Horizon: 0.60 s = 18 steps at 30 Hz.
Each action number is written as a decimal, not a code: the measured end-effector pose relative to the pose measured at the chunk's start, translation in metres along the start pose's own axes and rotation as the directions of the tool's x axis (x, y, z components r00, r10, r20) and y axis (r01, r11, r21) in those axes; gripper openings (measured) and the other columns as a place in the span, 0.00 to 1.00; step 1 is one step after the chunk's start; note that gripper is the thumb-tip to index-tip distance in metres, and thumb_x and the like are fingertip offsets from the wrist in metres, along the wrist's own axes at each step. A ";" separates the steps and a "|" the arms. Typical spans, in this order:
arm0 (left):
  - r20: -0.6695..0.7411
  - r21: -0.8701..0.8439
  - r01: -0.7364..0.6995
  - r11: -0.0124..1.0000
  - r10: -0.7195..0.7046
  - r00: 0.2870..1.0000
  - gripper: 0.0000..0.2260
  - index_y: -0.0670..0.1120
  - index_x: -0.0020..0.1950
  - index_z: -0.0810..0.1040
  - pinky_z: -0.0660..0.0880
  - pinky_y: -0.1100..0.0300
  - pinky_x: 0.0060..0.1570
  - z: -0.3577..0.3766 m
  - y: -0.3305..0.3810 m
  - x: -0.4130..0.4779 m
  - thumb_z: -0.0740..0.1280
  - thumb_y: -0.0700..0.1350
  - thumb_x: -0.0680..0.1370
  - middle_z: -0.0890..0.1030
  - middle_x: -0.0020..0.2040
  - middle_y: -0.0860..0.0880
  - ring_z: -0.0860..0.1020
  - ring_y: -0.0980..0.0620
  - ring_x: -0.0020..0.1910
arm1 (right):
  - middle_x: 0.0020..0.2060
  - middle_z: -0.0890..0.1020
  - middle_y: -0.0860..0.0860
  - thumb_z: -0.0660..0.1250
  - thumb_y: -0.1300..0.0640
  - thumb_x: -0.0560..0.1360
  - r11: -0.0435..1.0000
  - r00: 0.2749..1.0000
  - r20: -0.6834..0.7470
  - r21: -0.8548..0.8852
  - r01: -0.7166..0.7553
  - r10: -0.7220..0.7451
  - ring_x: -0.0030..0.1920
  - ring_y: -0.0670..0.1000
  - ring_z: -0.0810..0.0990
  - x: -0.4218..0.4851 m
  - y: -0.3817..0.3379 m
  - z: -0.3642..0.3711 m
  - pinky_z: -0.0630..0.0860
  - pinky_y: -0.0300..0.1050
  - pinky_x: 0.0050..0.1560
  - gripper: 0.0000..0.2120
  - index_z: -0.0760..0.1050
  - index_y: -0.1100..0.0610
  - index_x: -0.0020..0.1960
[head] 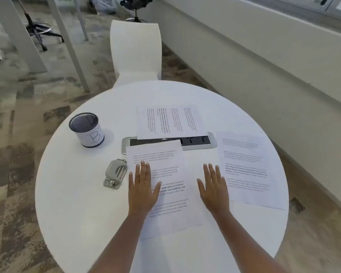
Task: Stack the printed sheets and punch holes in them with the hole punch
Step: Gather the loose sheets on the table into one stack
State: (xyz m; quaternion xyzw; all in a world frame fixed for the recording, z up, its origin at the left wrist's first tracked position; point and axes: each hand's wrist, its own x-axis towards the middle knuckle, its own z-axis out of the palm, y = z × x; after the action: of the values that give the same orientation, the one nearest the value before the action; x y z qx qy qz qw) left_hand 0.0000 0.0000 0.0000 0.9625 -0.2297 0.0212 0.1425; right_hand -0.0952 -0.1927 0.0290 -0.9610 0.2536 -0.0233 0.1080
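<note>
Three printed sheets lie apart on the round white table [71,194]. The near sheet [171,194] is in front of me, a second sheet [246,170] lies to the right, and a third sheet [169,123] lies turned sideways at the back. A grey metal hole punch [114,173] sits just left of the near sheet. My left hand [143,188] lies flat and open on the near sheet's left side. My right hand [214,186] rests flat and open on the bare table between the near sheet and the right one.
A mesh pen cup [86,130] wrapped in paper marked "B" stands at the left. A grey power socket strip [197,142] is set into the table's middle, partly under the sheets. A white chair [136,50] stands behind the table. A wall runs along the right.
</note>
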 end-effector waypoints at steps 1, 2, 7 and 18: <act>-0.005 -0.016 0.008 1.000 -0.008 1.000 0.32 0.38 0.70 0.61 0.52 0.50 0.69 0.004 -0.002 -0.002 0.39 0.60 0.79 0.70 0.69 0.38 0.60 0.44 0.69 | 0.64 0.75 0.59 0.36 0.42 0.78 0.999 1.000 -0.003 0.029 -0.018 0.018 0.65 0.61 0.72 -0.002 0.001 0.006 0.75 0.60 0.55 0.34 0.68 0.60 0.67; 0.019 -0.022 0.026 0.999 -0.025 1.000 0.32 0.38 0.70 0.62 0.54 0.49 0.67 0.003 -0.003 -0.003 0.39 0.60 0.79 0.71 0.69 0.38 0.61 0.44 0.69 | 0.64 0.76 0.59 0.36 0.41 0.78 0.999 0.999 0.014 0.032 -0.032 0.031 0.65 0.62 0.73 -0.004 0.000 0.009 0.76 0.60 0.54 0.34 0.68 0.60 0.67; 0.080 -0.025 0.047 0.999 -0.045 0.996 0.32 0.38 0.69 0.63 0.55 0.49 0.66 0.015 -0.010 -0.013 0.38 0.59 0.79 0.73 0.67 0.38 0.62 0.44 0.67 | 0.61 0.77 0.61 0.35 0.41 0.78 0.994 0.995 0.028 0.031 -0.102 0.101 0.62 0.63 0.75 -0.020 0.000 0.026 0.77 0.60 0.52 0.35 0.69 0.63 0.65; 0.092 -0.037 0.059 0.998 -0.056 0.994 0.31 0.38 0.68 0.67 0.55 0.47 0.67 0.021 -0.009 -0.019 0.40 0.58 0.79 0.73 0.67 0.38 0.62 0.44 0.68 | 0.73 0.62 0.59 0.38 0.37 0.71 0.971 0.985 0.071 0.170 -0.170 0.160 0.74 0.59 0.57 -0.030 -0.008 0.031 0.55 0.57 0.72 0.39 0.62 0.60 0.70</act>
State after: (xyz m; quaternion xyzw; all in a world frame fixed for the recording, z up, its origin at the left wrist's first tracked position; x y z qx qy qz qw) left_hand -0.0133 0.0096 -0.0239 0.9657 -0.2084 -0.0312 0.1514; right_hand -0.1147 -0.1652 0.0004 -0.9236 0.3262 -0.0090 0.2010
